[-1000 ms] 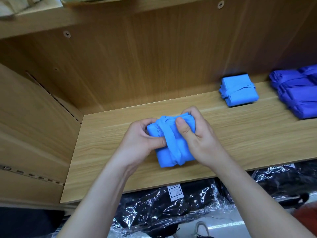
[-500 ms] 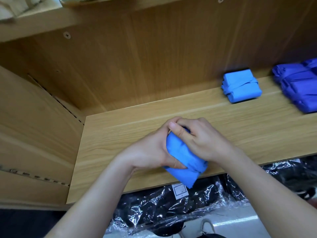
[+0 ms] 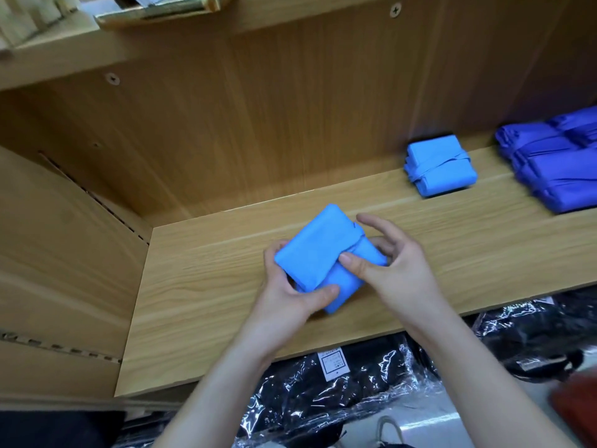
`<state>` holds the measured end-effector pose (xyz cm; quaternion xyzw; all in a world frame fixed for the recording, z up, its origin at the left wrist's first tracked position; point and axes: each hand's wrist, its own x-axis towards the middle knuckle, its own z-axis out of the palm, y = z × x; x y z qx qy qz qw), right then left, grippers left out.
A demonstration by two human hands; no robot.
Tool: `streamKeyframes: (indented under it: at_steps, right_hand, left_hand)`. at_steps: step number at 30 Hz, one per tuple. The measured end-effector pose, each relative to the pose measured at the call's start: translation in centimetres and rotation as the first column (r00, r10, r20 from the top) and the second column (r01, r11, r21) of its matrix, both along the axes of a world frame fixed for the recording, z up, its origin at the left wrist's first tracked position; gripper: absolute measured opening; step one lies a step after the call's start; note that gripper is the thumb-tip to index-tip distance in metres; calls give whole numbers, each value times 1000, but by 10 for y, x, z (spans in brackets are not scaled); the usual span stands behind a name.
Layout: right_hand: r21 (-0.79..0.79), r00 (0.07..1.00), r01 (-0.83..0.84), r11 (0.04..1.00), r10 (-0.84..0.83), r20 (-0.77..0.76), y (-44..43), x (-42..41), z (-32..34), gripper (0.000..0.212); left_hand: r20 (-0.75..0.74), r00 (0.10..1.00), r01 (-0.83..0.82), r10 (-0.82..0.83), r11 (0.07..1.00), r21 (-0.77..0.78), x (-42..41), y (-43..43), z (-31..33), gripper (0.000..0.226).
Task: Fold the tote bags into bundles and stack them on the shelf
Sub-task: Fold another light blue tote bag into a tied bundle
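A light blue tote bag bundle [image 3: 318, 250] lies tilted on the wooden shelf [image 3: 206, 286], smooth side up. My left hand [image 3: 287, 292] grips its near left edge, thumb on top and fingers underneath. My right hand [image 3: 394, 270] is at the bundle's right side; its thumb presses on the fabric, the fingers are spread and loosely bent above it. A second light blue bundle [image 3: 441, 164], tied with its strap, sits at the back right of the shelf. Beside it lie dark blue folded bags [image 3: 555, 169].
The shelf's back panel [image 3: 258, 124] and left side wall [image 3: 58, 253] close in the space. An upper shelf [image 3: 97, 50] runs overhead. Below the shelf's front edge lie black items in clear plastic wrap [image 3: 339, 389].
The bundle has been turned over, from strap side up to smooth side up, and set back on the shelf. My right hand has loosened its grip and its fingers have spread.
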<state>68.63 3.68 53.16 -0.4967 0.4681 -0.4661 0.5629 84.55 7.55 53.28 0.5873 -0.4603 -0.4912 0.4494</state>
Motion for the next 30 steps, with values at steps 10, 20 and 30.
streamKeyframes:
  at_steps: [10,20,30]
  right_hand:
    - [-192,910,-166,967,75,-408,-2,-12,15,63]
    - [-146,974,-217,965,205,-93,-4,-24,13,34]
    - [-114,996,-16,993,26,88,-8,-25,6,38]
  left_hand:
    - [734,658,521,-167,806,-283,0,-19,44,50]
    - [355,842,490,-407,852,-184,-2,-38,44,22]
    - [31,977,211,-210,976,-56,-18,-33,27,51]
